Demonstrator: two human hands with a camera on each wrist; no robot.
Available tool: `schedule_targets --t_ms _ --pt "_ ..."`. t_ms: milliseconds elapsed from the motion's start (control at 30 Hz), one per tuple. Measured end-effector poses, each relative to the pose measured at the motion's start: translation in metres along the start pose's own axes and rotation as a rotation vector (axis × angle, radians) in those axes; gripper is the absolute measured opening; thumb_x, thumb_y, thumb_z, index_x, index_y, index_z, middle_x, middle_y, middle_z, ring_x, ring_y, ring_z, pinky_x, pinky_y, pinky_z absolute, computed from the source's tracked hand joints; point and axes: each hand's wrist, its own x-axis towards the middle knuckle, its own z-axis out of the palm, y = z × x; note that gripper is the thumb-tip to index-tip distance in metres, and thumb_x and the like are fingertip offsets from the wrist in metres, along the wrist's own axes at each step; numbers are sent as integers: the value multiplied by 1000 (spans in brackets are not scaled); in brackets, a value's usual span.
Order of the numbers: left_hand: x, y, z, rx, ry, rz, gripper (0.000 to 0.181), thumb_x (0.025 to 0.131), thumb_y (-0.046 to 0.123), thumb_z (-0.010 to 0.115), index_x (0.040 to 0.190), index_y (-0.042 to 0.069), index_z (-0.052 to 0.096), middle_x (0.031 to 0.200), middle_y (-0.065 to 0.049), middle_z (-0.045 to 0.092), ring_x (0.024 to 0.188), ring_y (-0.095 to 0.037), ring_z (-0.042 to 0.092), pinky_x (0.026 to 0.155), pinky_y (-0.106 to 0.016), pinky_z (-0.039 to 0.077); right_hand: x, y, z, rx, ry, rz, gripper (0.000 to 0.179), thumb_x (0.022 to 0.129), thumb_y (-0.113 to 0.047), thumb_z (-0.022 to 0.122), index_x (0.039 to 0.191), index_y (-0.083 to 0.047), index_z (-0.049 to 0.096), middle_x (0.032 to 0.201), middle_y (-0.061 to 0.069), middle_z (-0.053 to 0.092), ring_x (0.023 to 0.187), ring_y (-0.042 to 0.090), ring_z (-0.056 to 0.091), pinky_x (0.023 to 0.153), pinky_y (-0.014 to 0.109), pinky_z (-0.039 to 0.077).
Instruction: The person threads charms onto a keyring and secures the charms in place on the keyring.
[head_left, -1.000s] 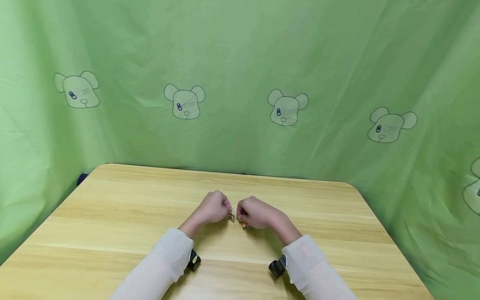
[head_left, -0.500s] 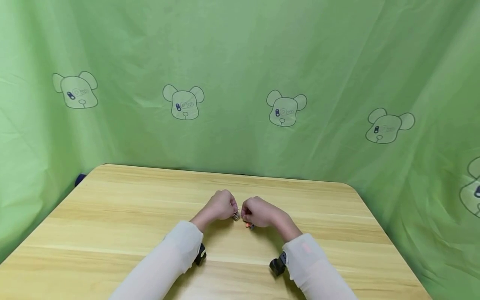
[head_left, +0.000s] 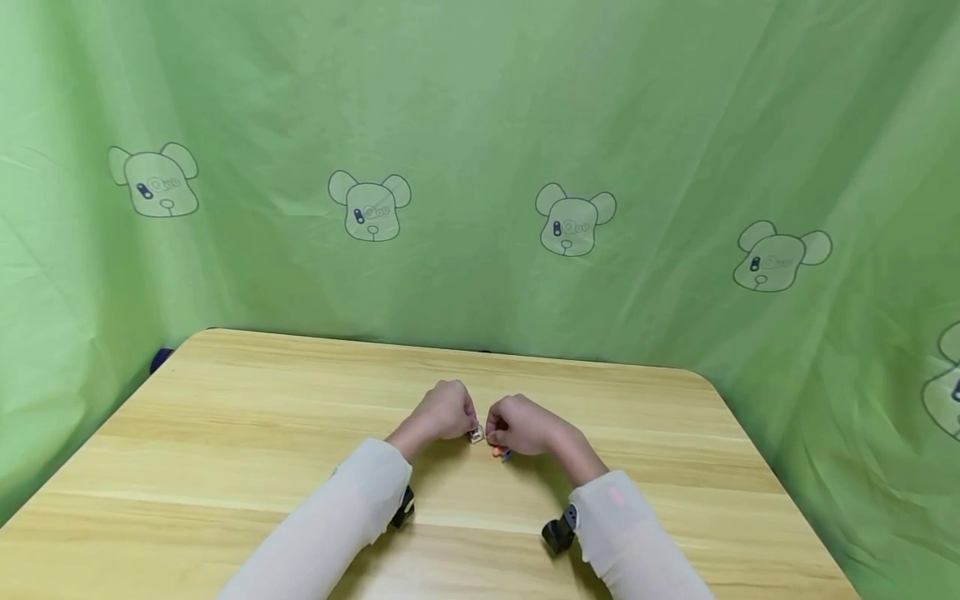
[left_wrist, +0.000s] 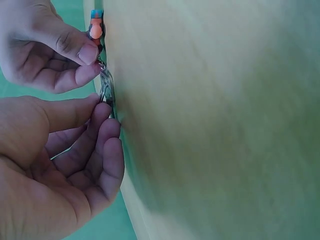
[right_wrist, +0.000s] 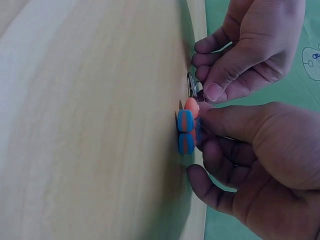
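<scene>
Both hands meet over the middle of the table at a small keychain. My left hand [head_left: 446,410] pinches its silvery metal ring [left_wrist: 106,82] between thumb and fingertips, which partly cover it. Close beside it, my right hand [head_left: 521,425] pinches the keychain near where the charm joins the metal. The charm [right_wrist: 186,131], orange with blue striped ends, hangs below the right fingers in the head view. Thumb and index finger hide part of it in the right wrist view. A short link [left_wrist: 102,64] runs between the two hands' fingertips.
The wood-grain table [head_left: 262,400] has rounded far corners. Green cloth [head_left: 480,100] printed with bear heads hangs behind it and at both sides. A black wrist camera [head_left: 558,533] sits under the right sleeve, another camera [head_left: 402,507] under the left. A dark object [head_left: 161,359] shows beyond the far left corner.
The left hand has moved slightly right, bringing the metal ring closer to the right hand. The right hand has shifted a little right, still pinching the keychain; more of the charm shows.
</scene>
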Motion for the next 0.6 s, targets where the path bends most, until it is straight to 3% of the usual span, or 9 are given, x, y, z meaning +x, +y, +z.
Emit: schedule_targets --t_ms 300,600 --pt "-4 -1 -6 -9 15 3 13 88 8 78 76 10 76 72 2 66 63 -14 56 57 -24 46 -4 4 -6 -7 40 -15 12 98 -2 64 86 -6 67 75 0 66 66 11 58 64 27 49" --pt "-16 -8 -18 -23 63 48 7 94 13 72 88 9 75 81 0 66 68 -14 57 62 -28 49 -9 -4 -14 -78 169 -28 8 100 -5 62 97 -3 69 81 -1 63 72 11 56 68 29 51"
